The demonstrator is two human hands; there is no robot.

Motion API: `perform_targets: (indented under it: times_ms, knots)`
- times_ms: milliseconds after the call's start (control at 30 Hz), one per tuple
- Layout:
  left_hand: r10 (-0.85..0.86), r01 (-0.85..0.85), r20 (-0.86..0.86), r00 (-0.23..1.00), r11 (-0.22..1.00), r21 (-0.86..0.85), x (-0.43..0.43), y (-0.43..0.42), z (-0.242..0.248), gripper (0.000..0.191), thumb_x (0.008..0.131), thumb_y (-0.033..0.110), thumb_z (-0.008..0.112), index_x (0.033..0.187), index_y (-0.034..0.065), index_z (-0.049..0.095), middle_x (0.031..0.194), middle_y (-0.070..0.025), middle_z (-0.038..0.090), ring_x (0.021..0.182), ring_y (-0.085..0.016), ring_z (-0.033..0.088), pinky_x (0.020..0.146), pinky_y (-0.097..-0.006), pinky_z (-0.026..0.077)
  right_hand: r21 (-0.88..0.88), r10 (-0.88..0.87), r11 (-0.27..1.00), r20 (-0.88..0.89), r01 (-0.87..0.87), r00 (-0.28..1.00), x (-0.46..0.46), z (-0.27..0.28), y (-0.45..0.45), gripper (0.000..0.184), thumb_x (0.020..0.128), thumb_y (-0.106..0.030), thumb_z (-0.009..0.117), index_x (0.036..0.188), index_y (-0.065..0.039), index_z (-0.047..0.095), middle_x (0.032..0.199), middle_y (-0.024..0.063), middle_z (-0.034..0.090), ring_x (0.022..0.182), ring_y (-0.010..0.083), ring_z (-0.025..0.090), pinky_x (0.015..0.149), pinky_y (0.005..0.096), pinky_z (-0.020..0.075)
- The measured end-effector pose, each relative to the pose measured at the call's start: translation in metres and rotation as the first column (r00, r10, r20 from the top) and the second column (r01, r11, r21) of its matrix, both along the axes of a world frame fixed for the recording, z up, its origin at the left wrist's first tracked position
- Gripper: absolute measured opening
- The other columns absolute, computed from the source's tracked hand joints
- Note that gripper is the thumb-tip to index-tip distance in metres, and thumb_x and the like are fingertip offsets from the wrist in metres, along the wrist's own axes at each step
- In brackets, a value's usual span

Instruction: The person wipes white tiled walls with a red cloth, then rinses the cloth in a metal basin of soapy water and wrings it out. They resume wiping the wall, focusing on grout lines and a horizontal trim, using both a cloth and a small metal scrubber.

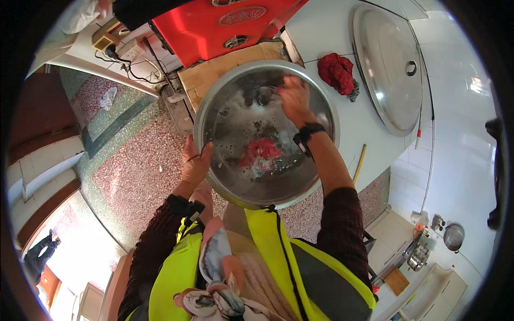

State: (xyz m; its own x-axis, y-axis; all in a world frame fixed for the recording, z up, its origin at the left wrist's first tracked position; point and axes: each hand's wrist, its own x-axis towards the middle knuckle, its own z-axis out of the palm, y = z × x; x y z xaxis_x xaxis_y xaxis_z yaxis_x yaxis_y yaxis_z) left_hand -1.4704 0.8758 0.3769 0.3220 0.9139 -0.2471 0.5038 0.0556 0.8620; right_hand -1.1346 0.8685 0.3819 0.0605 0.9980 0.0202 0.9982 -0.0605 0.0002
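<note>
A large round metal basin (267,194) sits in front of me, holding sudsy water. A red cloth (261,153) lies in the suds toward its near side. My left hand (196,162) grips the basin's left rim, thumb over the edge and fingers outside. Inside the basin, at its far right wall, is my right hand (295,96), bent and blurred. Whether it holds anything is hidden. A dark round shape (263,96) shows in the water to the left of that hand, too unclear to name.
Behind the basin stands a red metal appliance (225,30) beside a cardboard sheet (229,66). On the white tiled counter (321,32) lie a crumpled red cloth (336,73), a steel scouring pad (354,91), a large metal lid (387,70) and a wooden stick (360,163). Cables (128,66) hang at left.
</note>
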Motion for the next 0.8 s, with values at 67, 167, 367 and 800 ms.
perform_targets:
  times_ms: [67, 167, 367, 800]
  knots:
    - [-0.006, 0.003, 0.065, 0.998, 0.999, 0.037, 0.001, 0.0, 0.0, 0.028, 0.087, 0.017, 0.064, 0.108, 0.0013, 0.053, 0.089, -0.0143, 0.06, 0.079, -0.023, 0.057, 0.07, -0.0366, 0.046, -0.17, -0.396, 0.918, -0.337, 0.358, 0.854, 0.008, -0.009, -0.035, 0.03, 0.078, -0.009, 0.067, 0.107, -0.01, 0.062, 0.113, 0.0152, 0.051, 0.11, 0.0362, 0.048, 0.092, 0.0491, 0.0405]
    - [0.057, -0.045, 0.125, 0.991, 0.994, -0.094, 0.004, -0.002, 0.002, 0.028, 0.087, 0.017, 0.064, 0.107, 0.0013, 0.053, 0.086, -0.0135, 0.06, 0.075, -0.024, 0.057, 0.068, -0.0381, 0.047, 0.027, -0.238, 0.963, -0.39, 0.27, 0.889, -0.008, -0.048, -0.066, 0.059, 0.079, -0.01, 0.067, 0.135, -0.013, 0.048, 0.137, 0.0287, 0.035, 0.115, 0.0467, 0.044, 0.095, 0.0529, 0.0402]
    - [0.044, -0.031, 0.182, 0.982, 0.997, -0.074, 0.004, -0.003, 0.002, 0.027, 0.087, 0.017, 0.064, 0.106, 0.0019, 0.052, 0.084, -0.0116, 0.06, 0.072, -0.023, 0.056, 0.065, -0.0385, 0.047, -0.272, -0.411, 0.902, -0.291, 0.337, 0.864, -0.051, -0.095, -0.036, 0.049, 0.093, -0.028, 0.052, 0.139, -0.012, 0.045, 0.135, 0.0268, 0.046, 0.121, 0.0452, 0.048, 0.097, 0.0526, 0.0417]
    - [0.031, -0.006, 0.177, 0.984, 0.99, -0.138, 0.0, 0.0, 0.001, 0.03, 0.086, 0.017, 0.064, 0.109, 0.0028, 0.052, 0.084, -0.0119, 0.06, 0.074, -0.023, 0.06, 0.064, -0.038, 0.049, -0.16, 0.032, 0.986, -0.009, -0.033, 0.999, -0.05, -0.108, -0.079, 0.055, 0.083, -0.014, 0.066, 0.136, -0.016, 0.051, 0.123, 0.0234, 0.057, 0.11, 0.0397, 0.056, 0.095, 0.044, 0.0449]
